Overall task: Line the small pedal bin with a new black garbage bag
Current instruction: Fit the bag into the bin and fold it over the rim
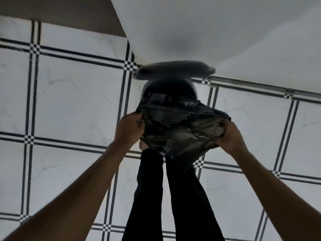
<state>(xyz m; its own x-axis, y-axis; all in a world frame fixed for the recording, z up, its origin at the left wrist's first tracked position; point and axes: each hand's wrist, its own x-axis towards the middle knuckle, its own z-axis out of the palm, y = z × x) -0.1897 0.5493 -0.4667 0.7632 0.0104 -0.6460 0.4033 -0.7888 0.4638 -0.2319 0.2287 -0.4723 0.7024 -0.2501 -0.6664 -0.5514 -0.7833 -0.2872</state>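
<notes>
A small round pedal bin [194, 89] stands on the tiled floor against the wall, its grey lid [173, 68] raised and blurred. A crumpled black garbage bag [180, 126] hangs over the bin's near side and hides most of the opening. My left hand [132, 127] pinches the bag's left edge. My right hand [229, 134] grips its right edge. The bag is spread between both hands, just above and in front of the bin. A bare foot [143, 146] shows under the bag, near the bin's base.
White floor tiles with dark checked grout lines [69, 94] spread all around. A white wall [217, 28] rises right behind the bin. My legs in dark trousers [166, 197] stand directly in front of the bin.
</notes>
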